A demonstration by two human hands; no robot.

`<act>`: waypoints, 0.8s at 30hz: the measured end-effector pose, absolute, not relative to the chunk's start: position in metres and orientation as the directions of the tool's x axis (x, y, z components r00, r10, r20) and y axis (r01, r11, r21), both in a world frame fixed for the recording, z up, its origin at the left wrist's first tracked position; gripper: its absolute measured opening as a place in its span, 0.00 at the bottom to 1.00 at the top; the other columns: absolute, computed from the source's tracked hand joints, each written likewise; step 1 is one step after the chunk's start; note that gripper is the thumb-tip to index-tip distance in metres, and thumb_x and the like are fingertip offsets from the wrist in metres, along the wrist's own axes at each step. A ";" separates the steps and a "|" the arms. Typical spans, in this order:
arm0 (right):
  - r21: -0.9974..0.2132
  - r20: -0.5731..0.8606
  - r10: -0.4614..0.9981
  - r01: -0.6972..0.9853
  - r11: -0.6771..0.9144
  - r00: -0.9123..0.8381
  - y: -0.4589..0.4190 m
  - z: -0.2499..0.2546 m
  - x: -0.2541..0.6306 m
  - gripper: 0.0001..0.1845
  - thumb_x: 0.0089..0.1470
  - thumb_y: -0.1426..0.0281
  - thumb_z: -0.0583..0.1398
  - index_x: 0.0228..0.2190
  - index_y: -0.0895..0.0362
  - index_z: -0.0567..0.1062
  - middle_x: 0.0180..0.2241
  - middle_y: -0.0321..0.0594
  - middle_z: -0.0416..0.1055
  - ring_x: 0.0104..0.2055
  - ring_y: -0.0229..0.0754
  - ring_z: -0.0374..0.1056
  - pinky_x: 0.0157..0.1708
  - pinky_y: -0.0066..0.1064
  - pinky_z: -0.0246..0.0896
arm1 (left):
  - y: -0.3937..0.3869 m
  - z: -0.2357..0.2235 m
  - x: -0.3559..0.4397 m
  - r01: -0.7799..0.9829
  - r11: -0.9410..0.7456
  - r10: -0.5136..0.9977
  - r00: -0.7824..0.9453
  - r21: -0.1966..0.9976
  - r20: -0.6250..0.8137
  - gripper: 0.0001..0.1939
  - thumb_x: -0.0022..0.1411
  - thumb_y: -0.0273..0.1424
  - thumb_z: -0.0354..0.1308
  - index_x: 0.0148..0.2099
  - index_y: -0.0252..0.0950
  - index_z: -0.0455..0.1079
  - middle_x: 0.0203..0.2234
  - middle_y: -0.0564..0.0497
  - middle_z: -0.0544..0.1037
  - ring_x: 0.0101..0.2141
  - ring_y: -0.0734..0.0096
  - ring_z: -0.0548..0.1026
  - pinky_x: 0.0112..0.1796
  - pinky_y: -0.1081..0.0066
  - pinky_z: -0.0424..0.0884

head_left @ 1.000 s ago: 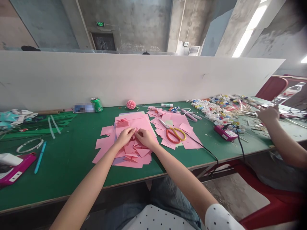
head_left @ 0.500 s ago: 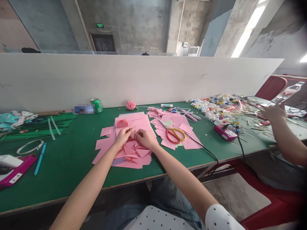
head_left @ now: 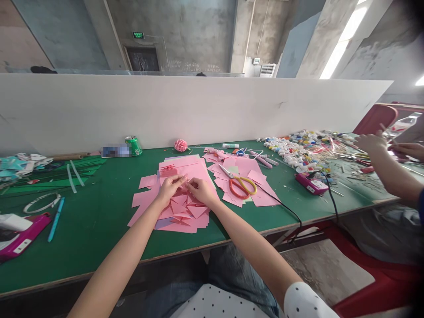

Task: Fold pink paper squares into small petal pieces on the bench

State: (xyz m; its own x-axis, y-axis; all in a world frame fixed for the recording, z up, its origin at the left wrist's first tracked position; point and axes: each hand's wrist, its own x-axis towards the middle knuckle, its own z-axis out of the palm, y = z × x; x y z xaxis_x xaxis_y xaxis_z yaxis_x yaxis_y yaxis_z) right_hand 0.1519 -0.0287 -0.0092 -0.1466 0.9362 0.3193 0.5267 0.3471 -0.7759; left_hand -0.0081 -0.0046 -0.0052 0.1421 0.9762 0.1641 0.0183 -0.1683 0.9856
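Both my hands are closed and meet over a heap of pink paper pieces (head_left: 180, 211) at the table's middle. My left hand (head_left: 171, 187) pinches a small pink paper piece, mostly hidden by the fingers. Just to the right, my right hand (head_left: 198, 191) grips the same piece with its fingertips. Beneath and behind them lie larger pink sheets (head_left: 198, 167), with a small stack of folded pink paper (head_left: 168, 170) on top. Scissors (head_left: 243, 185) with red and yellow handles rest on more pink paper (head_left: 265, 201) to the right. A finished-looking pink paper ball (head_left: 180, 145) sits at the back.
A green can (head_left: 133, 146) stands back left. At left lie a blue pen (head_left: 56, 219) and a magenta device (head_left: 24, 238). Bottle caps (head_left: 285, 150) and a magenta box with a cable (head_left: 311, 183) are on the right, near a co-worker's hand (head_left: 372, 142). A white partition (head_left: 212, 110) rises behind.
My hands have barely moved and keep hold of the paper. On the right, the co-worker's raised hand has come down from the bottle, and a second hand now shows beside it.
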 end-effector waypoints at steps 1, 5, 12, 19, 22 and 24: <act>-0.780 0.317 0.937 0.523 0.344 -0.145 -0.029 -0.009 0.152 0.12 0.59 0.63 0.57 0.29 0.56 0.74 0.28 0.36 0.75 0.27 0.35 0.65 0.28 0.25 0.54 | -0.005 -0.005 -0.008 0.007 -0.163 0.978 0.136 0.987 0.161 0.21 0.47 0.46 0.69 0.37 0.35 0.79 0.34 0.47 0.81 0.35 0.64 0.76 0.35 0.70 0.71; -0.789 0.316 0.935 0.502 0.355 -0.164 -0.027 -0.012 0.152 0.13 0.58 0.60 0.58 0.29 0.56 0.74 0.29 0.37 0.76 0.28 0.35 0.66 0.29 0.26 0.55 | -0.004 -0.005 -0.008 -0.041 -0.126 0.985 0.110 0.991 0.130 0.22 0.44 0.45 0.71 0.36 0.34 0.78 0.32 0.48 0.80 0.29 0.67 0.76 0.30 0.71 0.71; -0.797 0.346 0.921 0.462 0.388 -0.177 -0.025 -0.017 0.152 0.14 0.58 0.59 0.57 0.29 0.56 0.72 0.28 0.35 0.75 0.27 0.35 0.66 0.29 0.26 0.56 | -0.004 -0.001 -0.008 -0.105 -0.065 0.993 0.091 0.992 0.075 0.22 0.43 0.44 0.71 0.36 0.33 0.76 0.25 0.52 0.76 0.21 0.74 0.73 0.25 0.73 0.71; -0.874 0.310 0.948 0.371 0.313 -0.071 -0.024 -0.014 0.153 0.14 0.60 0.58 0.53 0.32 0.56 0.69 0.31 0.37 0.75 0.28 0.35 0.68 0.28 0.26 0.58 | -0.003 0.000 -0.009 -0.164 -0.077 0.994 0.060 0.984 0.087 0.22 0.42 0.43 0.71 0.36 0.34 0.74 0.28 0.52 0.75 0.24 0.75 0.72 0.25 0.76 0.70; -0.898 0.303 0.949 0.306 0.315 -0.084 -0.022 -0.016 0.154 0.15 0.60 0.57 0.53 0.33 0.56 0.68 0.30 0.37 0.75 0.25 0.35 0.68 0.28 0.26 0.59 | -0.002 -0.001 -0.009 -0.200 -0.087 0.992 0.078 0.976 0.104 0.23 0.43 0.42 0.71 0.40 0.35 0.74 0.31 0.53 0.75 0.21 0.80 0.69 0.24 0.77 0.69; -0.908 0.299 0.950 0.278 0.313 -0.094 -0.021 -0.017 0.154 0.15 0.60 0.57 0.53 0.32 0.56 0.68 0.30 0.37 0.75 0.25 0.35 0.67 0.28 0.27 0.60 | -0.001 -0.001 -0.010 -0.223 -0.090 0.989 0.095 0.971 0.113 0.23 0.44 0.42 0.70 0.41 0.36 0.74 0.30 0.54 0.74 0.20 0.82 0.66 0.24 0.77 0.67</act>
